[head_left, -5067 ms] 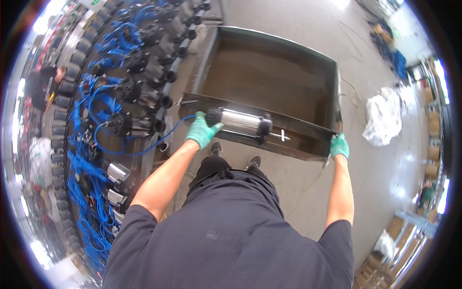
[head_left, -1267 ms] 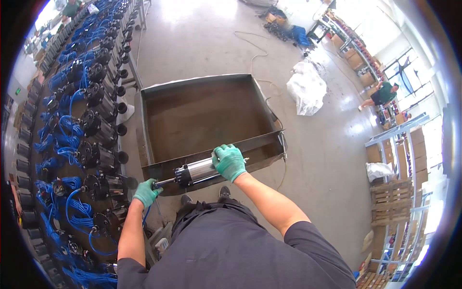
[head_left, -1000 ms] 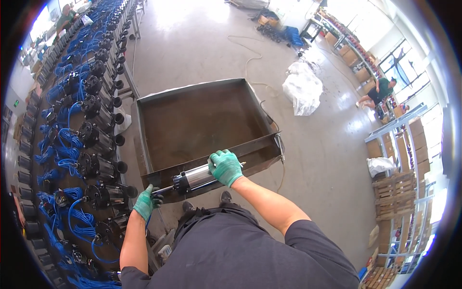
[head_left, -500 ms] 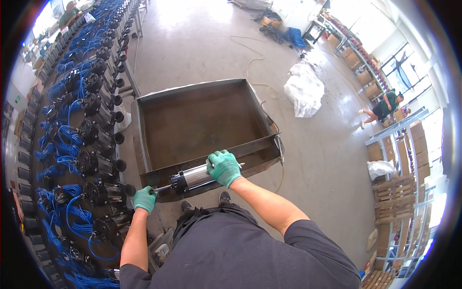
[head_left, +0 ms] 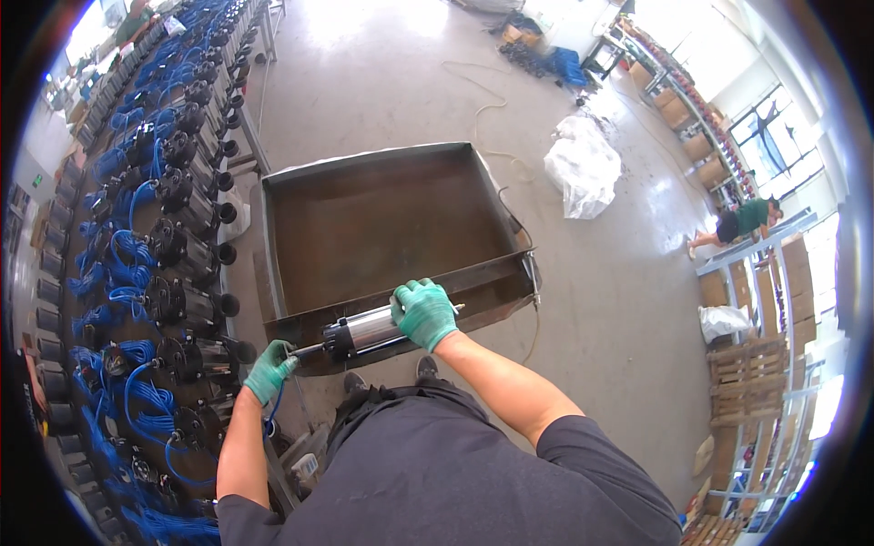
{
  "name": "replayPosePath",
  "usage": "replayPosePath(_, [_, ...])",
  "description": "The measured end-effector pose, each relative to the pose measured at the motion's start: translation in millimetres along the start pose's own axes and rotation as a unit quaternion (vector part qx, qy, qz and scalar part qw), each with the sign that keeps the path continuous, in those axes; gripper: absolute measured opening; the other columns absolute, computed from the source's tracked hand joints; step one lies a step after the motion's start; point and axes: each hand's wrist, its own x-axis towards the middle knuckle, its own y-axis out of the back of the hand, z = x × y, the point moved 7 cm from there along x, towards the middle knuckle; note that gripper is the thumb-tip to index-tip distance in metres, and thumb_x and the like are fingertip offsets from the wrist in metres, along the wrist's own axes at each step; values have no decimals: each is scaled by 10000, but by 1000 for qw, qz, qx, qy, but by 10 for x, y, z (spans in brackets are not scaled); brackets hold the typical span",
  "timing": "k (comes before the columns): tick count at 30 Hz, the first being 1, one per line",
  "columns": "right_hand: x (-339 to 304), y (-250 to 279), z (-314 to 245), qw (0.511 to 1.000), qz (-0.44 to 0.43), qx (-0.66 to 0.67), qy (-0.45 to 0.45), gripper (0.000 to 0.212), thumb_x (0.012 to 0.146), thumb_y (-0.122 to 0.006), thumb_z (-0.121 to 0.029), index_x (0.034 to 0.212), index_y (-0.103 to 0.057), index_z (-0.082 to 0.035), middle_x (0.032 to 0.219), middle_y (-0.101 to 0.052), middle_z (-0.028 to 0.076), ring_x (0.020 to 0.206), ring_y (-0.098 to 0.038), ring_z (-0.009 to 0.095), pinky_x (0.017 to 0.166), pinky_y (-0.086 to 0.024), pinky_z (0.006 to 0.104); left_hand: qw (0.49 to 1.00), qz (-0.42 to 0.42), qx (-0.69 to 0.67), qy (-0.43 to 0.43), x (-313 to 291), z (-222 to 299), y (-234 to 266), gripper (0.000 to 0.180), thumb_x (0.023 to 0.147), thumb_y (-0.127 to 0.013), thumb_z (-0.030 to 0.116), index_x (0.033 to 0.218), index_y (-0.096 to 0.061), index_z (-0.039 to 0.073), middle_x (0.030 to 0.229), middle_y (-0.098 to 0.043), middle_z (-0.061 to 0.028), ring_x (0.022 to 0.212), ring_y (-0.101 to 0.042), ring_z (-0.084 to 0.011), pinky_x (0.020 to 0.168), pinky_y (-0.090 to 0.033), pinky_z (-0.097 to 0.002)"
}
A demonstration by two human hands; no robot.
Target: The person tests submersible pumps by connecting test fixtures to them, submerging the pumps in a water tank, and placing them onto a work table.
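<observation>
A silver metal cylinder with a black end, which looks like a pump motor, lies sideways along the near ledge of a large metal tank. My right hand, in a green glove, is wrapped over its right part; a short tip sticks out beyond the hand. From the black end a thin dark rod runs left to my left hand, also green-gloved and closed around the rod's outer end. A blue cable or hose hangs below my left hand; where it joins is hidden by the fingers.
Racks at left carry rows of black-and-silver pumps with coiled blue cables. Brown murky liquid seems to fill the tank. A clear plastic sheet and a pale hose lie on the floor. Another person is by the right-hand shelves.
My left hand has turned and shifted slightly left, and the blue cable below it now shows. My right hand keeps its hold on the pump motor. The person at right has moved nearer the shelves.
</observation>
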Motion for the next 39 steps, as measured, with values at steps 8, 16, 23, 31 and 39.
replayPosePath(8, [67,13,57,1000,-15,-10,6,133,837,-676,-225,790,-653,-103,800,-659,117,778,-622,342,717,-506,472,955,16,294,29,36,533,-22,374,871,-777,302,1048,-671,-10,880,-690,-135,781,-592,-225,777,-510,-383])
replayPosePath(16, [90,-26,40,1000,-17,-14,13,136,853,-676,-213,845,-691,-78,828,-670,124,813,-627,342,727,-504,469,808,154,552,-137,-9,605,-127,396,779,-812,394,826,-617,52,828,-635,-143,837,-626,-371,728,-482,-485])
replayPosePath(23, [78,23,-35,1000,-19,-10,13,141,865,-666,-204,837,-685,-68,820,-669,133,804,-625,347,722,-503,469,931,-12,-65,358,-60,-86,-37,638,883,-665,653,1078,-669,46,867,-730,-80,631,-623,-172,552,-504,-331])
replayPosePath(31, [98,34,-15,1000,-12,-7,12,139,865,-666,-209,828,-680,-75,813,-667,126,794,-627,342,717,-505,468,997,68,25,7,137,-8,-99,358,848,-760,4,1148,-573,59,992,-596,-18,869,-534,-107,776,-508,-275])
replayPosePath(39, [64,-51,55,998,-63,-7,0,147,862,-672,-249,856,-666,-102,854,-668,111,847,-634,328,745,-514,464,869,257,407,-111,-24,141,-127,531,736,-829,93,1217,-611,45,1081,-659,-152,989,-653,-343,900,-533,-436])
